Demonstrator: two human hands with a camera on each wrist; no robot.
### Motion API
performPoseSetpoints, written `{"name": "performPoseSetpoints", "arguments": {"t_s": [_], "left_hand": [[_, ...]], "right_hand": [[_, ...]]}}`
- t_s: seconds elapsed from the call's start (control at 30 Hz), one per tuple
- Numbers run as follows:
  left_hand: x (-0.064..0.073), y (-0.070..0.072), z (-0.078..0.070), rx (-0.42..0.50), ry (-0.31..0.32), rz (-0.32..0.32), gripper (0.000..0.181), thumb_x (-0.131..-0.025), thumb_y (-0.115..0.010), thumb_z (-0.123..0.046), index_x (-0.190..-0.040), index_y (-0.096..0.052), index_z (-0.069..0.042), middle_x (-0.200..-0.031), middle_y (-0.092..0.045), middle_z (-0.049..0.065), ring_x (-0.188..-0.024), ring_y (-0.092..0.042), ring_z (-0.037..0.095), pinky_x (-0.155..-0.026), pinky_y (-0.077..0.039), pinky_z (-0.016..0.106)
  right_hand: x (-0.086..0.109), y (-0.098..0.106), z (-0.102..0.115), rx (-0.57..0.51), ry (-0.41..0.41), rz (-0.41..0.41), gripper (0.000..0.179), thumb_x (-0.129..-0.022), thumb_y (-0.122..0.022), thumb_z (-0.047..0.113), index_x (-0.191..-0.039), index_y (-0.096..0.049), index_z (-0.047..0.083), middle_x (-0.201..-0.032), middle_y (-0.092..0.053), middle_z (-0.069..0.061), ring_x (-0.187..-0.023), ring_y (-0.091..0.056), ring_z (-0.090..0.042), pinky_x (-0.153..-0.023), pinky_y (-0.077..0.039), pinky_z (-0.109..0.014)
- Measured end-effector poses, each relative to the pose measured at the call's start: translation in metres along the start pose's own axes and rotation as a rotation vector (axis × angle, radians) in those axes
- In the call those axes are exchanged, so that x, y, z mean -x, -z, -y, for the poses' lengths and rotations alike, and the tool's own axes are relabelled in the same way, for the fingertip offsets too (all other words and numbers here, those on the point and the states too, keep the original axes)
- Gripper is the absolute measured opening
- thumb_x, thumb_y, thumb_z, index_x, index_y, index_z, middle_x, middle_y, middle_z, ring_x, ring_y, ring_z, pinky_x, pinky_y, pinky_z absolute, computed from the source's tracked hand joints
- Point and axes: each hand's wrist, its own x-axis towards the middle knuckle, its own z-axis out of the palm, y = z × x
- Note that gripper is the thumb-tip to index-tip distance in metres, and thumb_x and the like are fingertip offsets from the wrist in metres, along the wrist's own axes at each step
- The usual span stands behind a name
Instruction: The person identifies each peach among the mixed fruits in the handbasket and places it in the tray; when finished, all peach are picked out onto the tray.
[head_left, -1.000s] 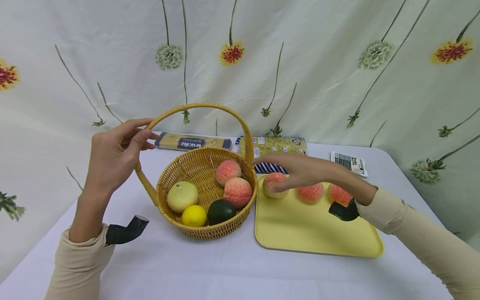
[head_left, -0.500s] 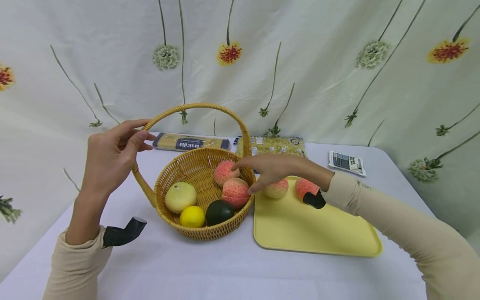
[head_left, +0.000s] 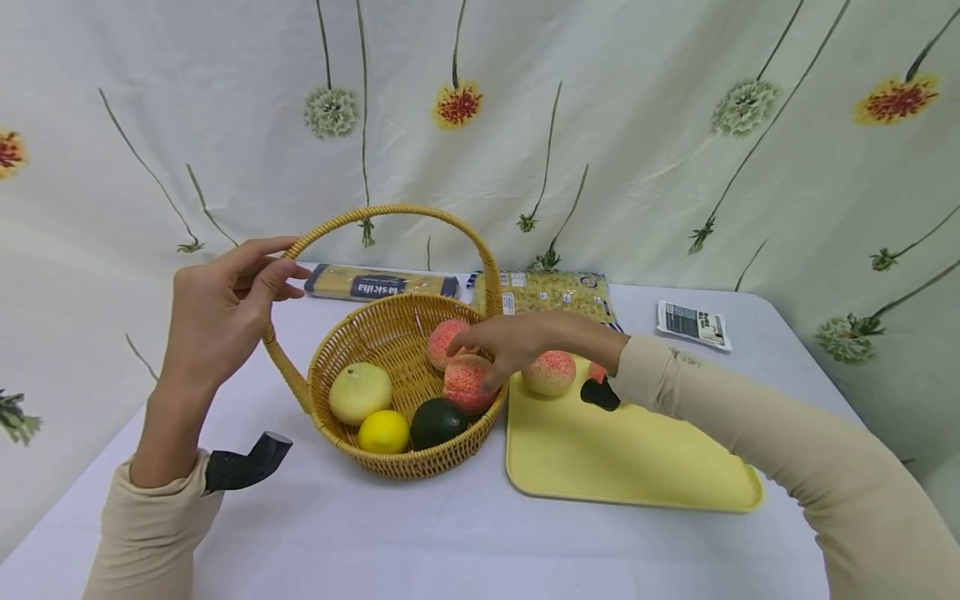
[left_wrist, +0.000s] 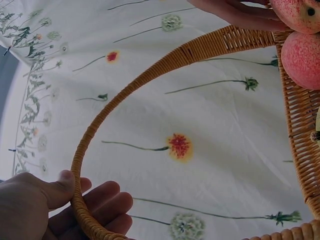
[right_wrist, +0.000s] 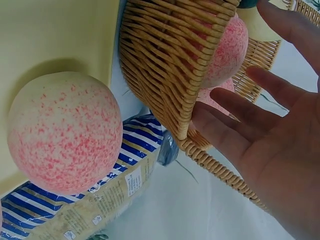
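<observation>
My left hand (head_left: 225,308) holds the arched handle (head_left: 397,210) of a wicker basket (head_left: 408,468), thumb on one side and fingers curled behind it. Over the basket's right rim reaches my right hand (head_left: 510,337), its fingers spread right at a pink-speckled peach (head_left: 465,385). In the right wrist view those fingers look fairly straight, close to the peach (right_wrist: 230,55) and not wrapped round it. Another peach (head_left: 444,340) lies behind it. A pale yellow round fruit (head_left: 360,394), a lemon (head_left: 384,432) and a dark green avocado (head_left: 438,423) share the basket.
Right of the basket lies a yellow tray (head_left: 630,467) with a peach (head_left: 551,373) near its left back corner and another partly behind the right wrist. Farther back are a spaghetti packet (head_left: 382,284), a bag of pasta (head_left: 547,292) and a small white packet (head_left: 693,325).
My right hand has moved left from above the tray's left peach to the peaches in the basket. The left hand keeps its grip on the handle.
</observation>
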Motion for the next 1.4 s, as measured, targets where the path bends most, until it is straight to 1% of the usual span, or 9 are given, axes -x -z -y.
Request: {"name": "performPoseSetpoints", "arguments": {"t_s": [0.2,0.47,0.53,0.7,0.77,1.07,1.13,1.3,1.4], "left_hand": [[0.000,0.001,0.000,0.004,0.002,-0.004,0.029,-0.093,-0.061,-0.008,-0.122,-0.066,-0.009,-0.089,-0.071,0.017,-0.068,-0.060,-0.013,-0.050,-0.046,0.009],[0.001,0.001,0.000,0.011,0.003,-0.005,0.029,-0.093,-0.061,-0.007,-0.122,-0.066,-0.010,-0.088,-0.071,0.016,-0.068,-0.060,-0.012,-0.047,-0.045,0.010],[0.001,0.001,0.001,0.013,0.001,-0.007,0.029,-0.093,-0.061,-0.008,-0.122,-0.067,-0.011,-0.086,-0.072,0.006,-0.068,-0.061,-0.011,-0.047,-0.045,0.011],[0.000,0.000,0.001,0.007,-0.004,-0.007,0.029,-0.093,-0.062,-0.008,-0.122,-0.067,-0.012,-0.086,-0.071,0.004,-0.068,-0.061,-0.010,-0.046,-0.045,0.011],[0.000,0.000,0.001,0.001,-0.002,-0.006,0.029,-0.093,-0.061,-0.009,-0.122,-0.067,-0.011,-0.088,-0.070,0.014,-0.068,-0.061,-0.010,-0.046,-0.045,0.011],[0.001,0.000,0.002,0.012,-0.001,-0.007,0.029,-0.093,-0.061,-0.008,-0.122,-0.067,-0.010,-0.088,-0.071,0.016,-0.068,-0.061,-0.011,-0.046,-0.045,0.011],[0.001,0.000,0.001,0.015,-0.005,-0.007,0.029,-0.093,-0.061,-0.008,-0.121,-0.067,-0.010,-0.088,-0.071,0.016,-0.068,-0.061,-0.011,-0.047,-0.045,0.011],[0.000,0.000,0.001,0.014,-0.015,-0.007,0.029,-0.093,-0.062,-0.008,-0.121,-0.067,-0.009,-0.087,-0.071,0.016,-0.068,-0.060,-0.012,-0.047,-0.045,0.010],[0.000,0.000,0.001,0.012,-0.016,-0.009,0.028,-0.093,-0.062,-0.008,-0.121,-0.067,-0.009,-0.087,-0.071,0.016,-0.067,-0.060,-0.012,-0.048,-0.045,0.010]], "right_hand": [[-0.008,-0.002,0.004,0.032,-0.028,0.050,0.066,-0.090,-0.066,0.022,-0.147,-0.034,0.013,-0.149,-0.039,-0.004,-0.130,-0.043,-0.018,-0.103,-0.041,-0.033],[-0.020,-0.009,0.001,0.031,-0.056,0.035,0.068,-0.090,-0.067,0.022,-0.148,-0.033,0.011,-0.148,-0.039,-0.007,-0.133,-0.039,-0.020,-0.108,-0.036,-0.036],[-0.023,-0.012,-0.001,0.031,-0.065,0.030,0.068,-0.089,-0.067,0.021,-0.148,-0.034,0.010,-0.147,-0.040,-0.009,-0.133,-0.040,-0.021,-0.108,-0.036,-0.036],[-0.027,-0.017,-0.003,0.056,-0.068,0.008,0.065,-0.088,-0.068,0.021,-0.146,-0.038,0.013,-0.143,-0.044,-0.008,-0.129,-0.042,-0.019,-0.107,-0.037,-0.036],[-0.027,-0.018,-0.003,0.069,-0.064,0.004,0.066,-0.087,-0.069,0.023,-0.145,-0.039,0.013,-0.141,-0.045,-0.007,-0.126,-0.043,-0.018,-0.105,-0.038,-0.035],[-0.029,-0.022,0.000,0.069,-0.055,0.010,0.069,-0.086,-0.070,0.029,-0.146,-0.038,0.013,-0.139,-0.049,-0.007,-0.125,-0.046,-0.018,-0.104,-0.040,-0.034],[-0.026,-0.024,0.001,0.077,-0.059,-0.001,0.069,-0.086,-0.069,0.029,-0.146,-0.037,0.015,-0.137,-0.048,-0.008,-0.121,-0.048,-0.019,-0.101,-0.042,-0.035],[-0.020,-0.029,-0.001,0.072,-0.048,-0.049,0.068,-0.086,-0.068,0.028,-0.147,-0.038,0.020,-0.126,-0.043,-0.009,-0.100,-0.050,-0.020,-0.083,-0.045,-0.033],[-0.019,-0.031,-0.003,0.033,-0.020,-0.092,0.068,-0.086,-0.068,0.025,-0.146,-0.038,0.020,-0.125,-0.039,-0.010,-0.097,-0.049,-0.019,-0.079,-0.044,-0.030]]}}
